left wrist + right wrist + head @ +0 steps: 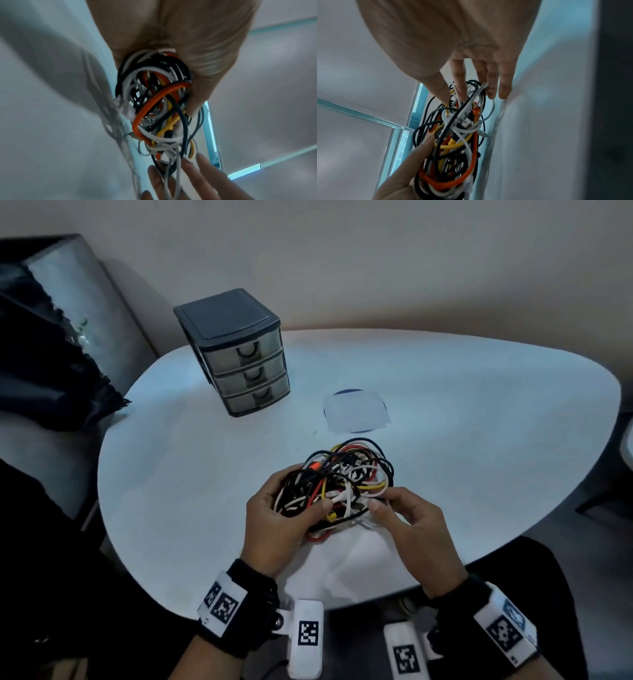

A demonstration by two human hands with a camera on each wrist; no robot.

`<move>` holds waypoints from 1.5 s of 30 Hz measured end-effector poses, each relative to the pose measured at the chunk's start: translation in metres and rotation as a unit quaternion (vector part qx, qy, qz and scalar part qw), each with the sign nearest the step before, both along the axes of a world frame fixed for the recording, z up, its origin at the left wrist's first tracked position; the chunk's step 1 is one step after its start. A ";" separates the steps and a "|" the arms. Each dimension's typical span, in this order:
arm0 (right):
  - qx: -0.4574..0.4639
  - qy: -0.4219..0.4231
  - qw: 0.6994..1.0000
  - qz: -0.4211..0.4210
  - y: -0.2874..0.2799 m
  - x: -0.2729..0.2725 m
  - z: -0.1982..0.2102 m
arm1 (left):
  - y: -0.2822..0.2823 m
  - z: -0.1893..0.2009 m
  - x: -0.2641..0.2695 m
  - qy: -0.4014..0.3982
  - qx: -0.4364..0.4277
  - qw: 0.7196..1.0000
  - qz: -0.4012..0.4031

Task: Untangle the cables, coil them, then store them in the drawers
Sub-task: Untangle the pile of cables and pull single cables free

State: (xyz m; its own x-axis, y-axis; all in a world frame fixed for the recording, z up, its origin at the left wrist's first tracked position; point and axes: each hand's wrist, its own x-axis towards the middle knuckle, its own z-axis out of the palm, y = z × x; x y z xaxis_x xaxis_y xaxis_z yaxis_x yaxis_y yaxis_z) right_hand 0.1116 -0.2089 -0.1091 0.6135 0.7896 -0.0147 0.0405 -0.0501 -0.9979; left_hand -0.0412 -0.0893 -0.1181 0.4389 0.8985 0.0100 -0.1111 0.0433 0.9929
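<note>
- Left hand [274, 525]: grip curled round the near-left side of the cable tangle [337, 484], thumb lying across the strands on top, fingers wrapped beneath; left wrist view shows black, white and orange loops bunched inside the palm [197, 47].
- Right hand [414, 529]: grip mostly spread, fingers extended and relaxed; thumb and forefinger tips close together at white and yellow strands on the tangle's near-right edge, touching them. Cannot tell whether an actual pinch is made. Little finger [505, 86] resting against the bench surface in the right wrist view.
- Cable tangle: black, white, orange, red and yellow cables knotted in one loose ball, uncoiled, between both hands over the near-centre of the bench [479, 405]; a USB plug [467, 122] visible among the white strands.
- Drawer unit [239, 354]: dark frame, three translucent drawers stacked, all closed, standing at the far-left part of the bench, well apart from the tangle.
- Pale square sheet over a blue disc [356, 412]: flat on the bench, just beyond the tangle.
- Dark cloth [44, 354]: heaped on a grey seat left of the bench.
</note>
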 end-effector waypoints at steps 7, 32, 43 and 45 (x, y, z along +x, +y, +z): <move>-0.006 -0.023 0.994 -0.107 0.005 0.009 0.003 | 0.004 -0.002 -0.003 -0.023 -0.029 0.999 0.008; -0.033 -0.466 0.871 0.152 0.030 0.032 0.065 | 0.007 0.027 -0.006 0.130 0.397 0.908 -0.042; -0.036 -0.340 0.928 0.150 0.020 0.037 0.078 | 0.006 0.036 -0.006 0.185 0.103 0.976 -0.048; -0.050 -0.334 0.927 0.163 0.021 0.032 0.071 | 0.009 0.028 -0.005 0.068 -0.152 0.982 -0.093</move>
State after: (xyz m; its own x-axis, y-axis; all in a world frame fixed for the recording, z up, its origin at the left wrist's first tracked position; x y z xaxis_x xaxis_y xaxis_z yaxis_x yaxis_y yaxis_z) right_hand 0.1437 -0.1877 -0.0384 0.2406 0.9500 0.1992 0.6769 -0.0171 -0.7359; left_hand -0.0458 -0.0801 -0.0902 0.5738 0.7551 -0.3172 0.0602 0.3473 0.9358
